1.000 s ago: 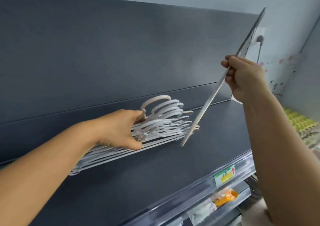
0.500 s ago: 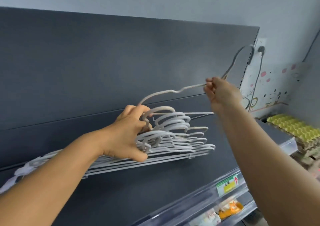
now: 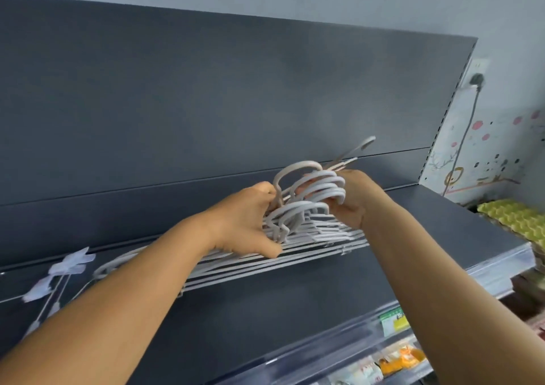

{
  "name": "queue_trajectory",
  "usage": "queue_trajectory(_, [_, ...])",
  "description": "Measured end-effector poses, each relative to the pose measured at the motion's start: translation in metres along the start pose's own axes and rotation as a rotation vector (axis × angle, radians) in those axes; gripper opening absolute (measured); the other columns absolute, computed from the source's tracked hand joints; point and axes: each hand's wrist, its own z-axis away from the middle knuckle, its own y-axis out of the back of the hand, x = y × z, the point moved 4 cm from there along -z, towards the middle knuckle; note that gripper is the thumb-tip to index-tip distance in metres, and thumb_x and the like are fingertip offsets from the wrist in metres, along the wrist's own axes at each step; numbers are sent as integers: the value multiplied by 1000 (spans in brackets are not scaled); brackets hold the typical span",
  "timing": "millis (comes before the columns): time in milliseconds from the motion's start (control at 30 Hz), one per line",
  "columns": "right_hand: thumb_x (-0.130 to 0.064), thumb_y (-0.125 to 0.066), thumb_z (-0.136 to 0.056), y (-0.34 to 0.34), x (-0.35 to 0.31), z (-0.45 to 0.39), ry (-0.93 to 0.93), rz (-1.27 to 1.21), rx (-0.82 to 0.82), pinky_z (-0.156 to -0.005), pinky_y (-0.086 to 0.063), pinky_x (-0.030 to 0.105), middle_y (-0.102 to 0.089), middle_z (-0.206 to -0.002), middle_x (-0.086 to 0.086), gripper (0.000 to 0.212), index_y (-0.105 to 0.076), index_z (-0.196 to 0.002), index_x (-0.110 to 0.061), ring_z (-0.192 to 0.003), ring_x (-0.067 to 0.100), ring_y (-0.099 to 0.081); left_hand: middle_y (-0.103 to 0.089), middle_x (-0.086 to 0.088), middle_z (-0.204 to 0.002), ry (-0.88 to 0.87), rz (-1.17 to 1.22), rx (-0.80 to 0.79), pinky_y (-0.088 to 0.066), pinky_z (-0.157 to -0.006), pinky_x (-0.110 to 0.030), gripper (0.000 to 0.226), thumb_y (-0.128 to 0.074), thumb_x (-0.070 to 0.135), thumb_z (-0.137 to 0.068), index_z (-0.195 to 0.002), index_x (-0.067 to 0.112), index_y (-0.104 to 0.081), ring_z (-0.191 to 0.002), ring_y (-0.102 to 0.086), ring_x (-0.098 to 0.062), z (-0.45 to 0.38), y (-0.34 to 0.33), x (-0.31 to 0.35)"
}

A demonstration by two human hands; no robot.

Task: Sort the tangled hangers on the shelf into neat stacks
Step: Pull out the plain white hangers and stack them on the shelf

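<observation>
A stack of several white hangers [image 3: 300, 249] lies flat on the dark grey shelf [image 3: 295, 305], hooks bunched together at the top. My left hand [image 3: 244, 222] grips the stack at the base of the hooks, thumb pressed on the front bars. My right hand [image 3: 351, 198] holds one more white hanger [image 3: 354, 151] at the hooks on the stack's right side; its end sticks up behind my fingers. The fingertips of both hands are partly hidden among the hooks.
White clip hangers [image 3: 59, 278] lie loose on the shelf at the far left. A yellow-green egg tray [image 3: 516, 216] sits at the right end. Lower shelves with price tags [image 3: 393, 322] and packaged goods [image 3: 395, 361] run below. A plug and cable [image 3: 472, 95] hang on the wall.
My right hand has come down and left with the single hanger, from raised above the shelf to the hooks of the stack. My left hand stays on the stack.
</observation>
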Motion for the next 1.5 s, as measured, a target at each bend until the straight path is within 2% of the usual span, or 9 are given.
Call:
queue_trajectory(133, [-21,-63,-83,39,3,-10,123,449,243,-59,-47,23,-59,-60,0,17,-66,-74,-6,-56,12,-56,-53,9,-86,-34,28,19,-51,-73,-34,27,-71,28,-57,-78,29,-54,-80,-57,-10,-4,9,5])
queue_trajectory(300, [-28,-61,-87,47,18,-23,498,659,236,-98,-40,40,-61,-110,-11,23,-63,-111,-27,-106,11,-55,-56,13,-83,-66,56,-26,-47,-70,-23,25,-71,19,-62,-79,32,-58,-77,-56,-5,-5,15,13])
queue_trajectory(400, [-35,-50,-94,44,32,-21,335,546,16,-77,-46,32,-66,-67,-16,28,-72,-81,-23,-63,3,-58,-55,14,-78,-75,55,-40,-47,-68,-25,25,-71,19,-62,-74,34,-55,-71,-54,-5,-9,13,16])
queue_trajectory(600, [-16,-55,-93,46,32,-18,320,284,-97,-67,-42,6,-67,-65,-14,34,-72,-68,-33,-64,-4,-58,-56,11,-92,-77,103,-44,-52,-79,-36,34,-72,20,-62,-89,31,-56,-83,-58,-9,-14,14,22])
queue_trajectory(767, [-9,-53,-89,46,16,-33,296,458,-13,-58,-39,15,-54,-48,-12,45,-57,-48,-27,-61,15,-47,-27,19,-129,-133,-21,-33,-37,-103,-37,52,-74,26,-64,-111,33,-52,-119,-39,-12,-18,13,34])
queue_trajectory(1067, [-6,-42,-98,12,-3,-35,379,770,-347,-69,-39,4,-48,-86,-14,20,-61,-104,-6,-78,1,-47,-41,16,-108,-100,-9,-44,-51,-86,-36,42,-71,32,-63,-83,57,-43,-96,-52,-6,-23,3,36])
queue_trajectory(1233, [-9,-45,-97,9,-5,-22,445,703,-410,-68,-41,3,-55,-77,-22,31,-56,-77,-30,-71,-5,-56,-46,13,-95,-85,33,-9,-52,-77,-35,36,-71,33,-60,-81,50,-47,-85,-55,-10,-26,1,27])
queue_trajectory(1333, [-20,-51,-95,11,4,-11,376,475,-476,-84,-39,1,-63,-96,-33,29,-60,-97,-48,-93,-21,-55,-55,10,-93,-107,101,-27,-52,-80,-38,34,-70,30,-57,-87,39,-55,-86,-58,-11,-30,3,23])
queue_trajectory(1500, [-51,-75,-64,15,28,-10,357,876,-384,-114,-24,38,-41,-134,-23,95,-19,-141,-48,-126,4,-36,-58,23,-73,-93,249,-67,-43,-73,-19,33,-71,10,-67,-74,40,-57,-71,-55,4,-34,7,17])
